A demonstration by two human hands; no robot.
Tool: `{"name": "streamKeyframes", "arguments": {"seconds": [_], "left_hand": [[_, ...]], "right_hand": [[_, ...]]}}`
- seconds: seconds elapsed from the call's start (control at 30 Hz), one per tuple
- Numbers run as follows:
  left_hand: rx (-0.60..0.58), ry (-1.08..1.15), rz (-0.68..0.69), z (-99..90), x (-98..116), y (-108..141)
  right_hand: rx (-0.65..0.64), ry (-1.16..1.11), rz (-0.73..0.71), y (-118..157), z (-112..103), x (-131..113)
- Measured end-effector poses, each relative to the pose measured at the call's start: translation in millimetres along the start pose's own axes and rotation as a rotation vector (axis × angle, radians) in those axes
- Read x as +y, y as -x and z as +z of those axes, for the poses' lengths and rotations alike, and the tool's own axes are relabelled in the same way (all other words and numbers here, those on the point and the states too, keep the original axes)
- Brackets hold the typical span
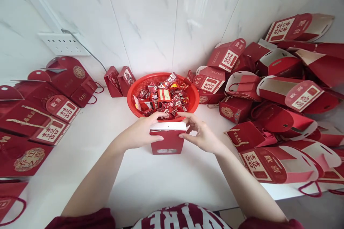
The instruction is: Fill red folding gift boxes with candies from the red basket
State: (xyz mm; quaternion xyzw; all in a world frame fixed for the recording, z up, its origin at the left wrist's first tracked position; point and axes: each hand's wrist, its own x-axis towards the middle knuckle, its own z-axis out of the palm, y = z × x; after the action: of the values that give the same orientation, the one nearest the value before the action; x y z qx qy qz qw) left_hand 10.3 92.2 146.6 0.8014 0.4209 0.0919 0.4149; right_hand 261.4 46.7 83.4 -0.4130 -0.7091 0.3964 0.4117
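Note:
A small red box with a white top flap stands upright on the white table, just in front of a red plastic basket filled with wrapped candies. My left hand holds the box's upper left side, thumb on the front face and fingers behind the flap. On the upper right, my right hand grips the same box, its thumb at the front edge and its fingers curved round the back corner. The flap lies across the top between both hands.
Many red gift boxes are heaped on the right, some open. More boxes stack on the left, with rope handles. Two narrow red packets lean against the tiled wall near a socket panel.

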Motion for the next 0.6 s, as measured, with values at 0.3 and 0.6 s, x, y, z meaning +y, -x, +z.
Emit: {"name": "streamKeyframes", "arguments": {"seconds": [0.3,0.6], "left_hand": [[0.247,0.661,0.130,44.9,-41,-8],[0.249,0.606,0.134,58.6,-48,8]], "right_hand": [[0.146,-0.200,-0.107,15,32,23],[0.179,0.100,-0.378,19,33,18]]}}
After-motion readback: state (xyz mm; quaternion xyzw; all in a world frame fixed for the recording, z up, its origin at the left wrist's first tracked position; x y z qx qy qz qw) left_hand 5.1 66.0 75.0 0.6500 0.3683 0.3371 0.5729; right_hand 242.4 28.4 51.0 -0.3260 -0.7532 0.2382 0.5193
